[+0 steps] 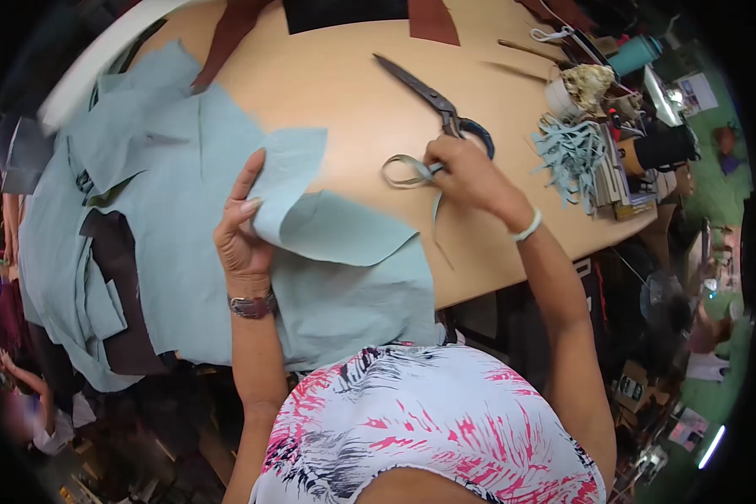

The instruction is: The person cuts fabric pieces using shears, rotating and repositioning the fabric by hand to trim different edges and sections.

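Observation:
My left hand (245, 223) pinches the edge of a pale blue-green piece of soft material (298, 172), leather or cloth, between thumb and fingers. The piece curls up from the table, and its lower part (349, 231) folds over a larger sheet. My right hand (470, 172) is closed on a narrow looped strip (405, 172), whose thin tail hangs down toward me. Large scissors (420, 84) lie just beyond my right hand, blades pointing away to the left. Their handles are partly behind that hand, so whether it touches them is hard to tell.
A large blue-green sheet (176, 277) covers the table's left side and hangs over the edge. Cut strips (567, 155) are heaped at the right, beside a white cup (563, 97) and a teal bottle (634, 55). Black material (344, 15) and brown pieces (434, 21) lie along the far side.

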Available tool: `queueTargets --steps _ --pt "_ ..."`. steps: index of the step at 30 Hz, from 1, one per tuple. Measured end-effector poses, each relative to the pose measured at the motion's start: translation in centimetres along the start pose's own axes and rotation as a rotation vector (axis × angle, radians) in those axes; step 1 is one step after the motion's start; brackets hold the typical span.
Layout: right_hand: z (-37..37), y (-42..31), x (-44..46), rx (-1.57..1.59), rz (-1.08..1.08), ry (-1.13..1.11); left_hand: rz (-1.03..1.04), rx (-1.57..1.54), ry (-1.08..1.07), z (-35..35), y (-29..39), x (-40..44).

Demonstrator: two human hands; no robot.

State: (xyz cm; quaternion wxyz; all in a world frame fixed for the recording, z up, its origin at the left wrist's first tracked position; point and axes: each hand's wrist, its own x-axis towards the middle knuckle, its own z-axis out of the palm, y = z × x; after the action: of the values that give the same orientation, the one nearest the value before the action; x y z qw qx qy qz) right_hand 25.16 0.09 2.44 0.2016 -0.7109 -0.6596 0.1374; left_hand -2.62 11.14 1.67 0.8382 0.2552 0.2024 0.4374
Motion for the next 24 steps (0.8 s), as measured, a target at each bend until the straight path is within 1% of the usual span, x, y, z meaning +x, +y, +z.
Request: queueTargets --steps 1,3,5,7,9,12,13,15,16,17,18,20,21,22,23,24 --pt "-1.5 1.4 -0.2 0.082 0.003 -0.025 -0.002 -0.001 -0.002 0.1 -0.1 0.0" --pt "-6.0 3.4 -1.2 0.124 0.113 0.103 -0.008 -0.006 -0.024 -0.1 -0.2 0.0" --pt "-10.6 5.9 -2.4 0.152 0.365 0.057 -0.016 -0.012 -0.052 -0.3 -0.2 0.0" --pt "-13.9 8.8 -4.1 -0.115 0.367 0.183 -0.02 -0.005 -0.051 -0.2 -0.4 0.0" --pt "-16.5 10.5 -5.3 -0.299 0.497 0.251 -0.02 0.006 -0.068 -0.5 -0.4 0.0" --pt "-18.6 14.0 -6.5 -0.545 0.591 0.188 -0.024 0.042 -0.049 0.2 -0.6 0.0" --pt "-18.6 14.5 -7.0 -0.64 0.539 0.26 -0.021 0.059 -0.03 0.5 -0.5 -0.1" --pt "-17.5 13.4 -6.2 -0.806 0.402 0.419 -0.016 0.149 -0.118 -0.2 -0.8 0.3" --pt "-17.1 12.7 -5.3 -0.69 0.389 0.396 -0.004 0.23 -0.119 -0.1 -1.1 0.3" --pt "-16.4 9.8 -3.8 -0.488 0.383 0.332 -0.016 0.268 -0.101 1.1 -1.4 0.1" --pt "-14.8 6.6 -2.3 -0.283 0.37 0.249 0.005 0.382 -0.119 1.9 -1.7 0.1" --pt "-10.7 1.7 0.2 0.246 0.192 0.153 0.075 0.549 -0.178 3.6 -2.7 0.4" --pt "-9.0 -0.2 1.1 0.457 0.157 0.082 0.133 0.603 -0.225 4.5 -3.1 0.6" --pt "-7.9 -2.7 1.7 0.717 0.262 -0.044 0.181 0.668 -0.251 5.5 -3.2 0.7" --pt "-6.0 -4.0 2.3 0.896 0.274 -0.104 0.225 0.738 -0.273 6.3 -3.2 0.8" --pt "-4.1 -4.9 2.8 0.95 0.185 -0.121 0.287 0.735 -0.245 6.7 -3.4 0.7"
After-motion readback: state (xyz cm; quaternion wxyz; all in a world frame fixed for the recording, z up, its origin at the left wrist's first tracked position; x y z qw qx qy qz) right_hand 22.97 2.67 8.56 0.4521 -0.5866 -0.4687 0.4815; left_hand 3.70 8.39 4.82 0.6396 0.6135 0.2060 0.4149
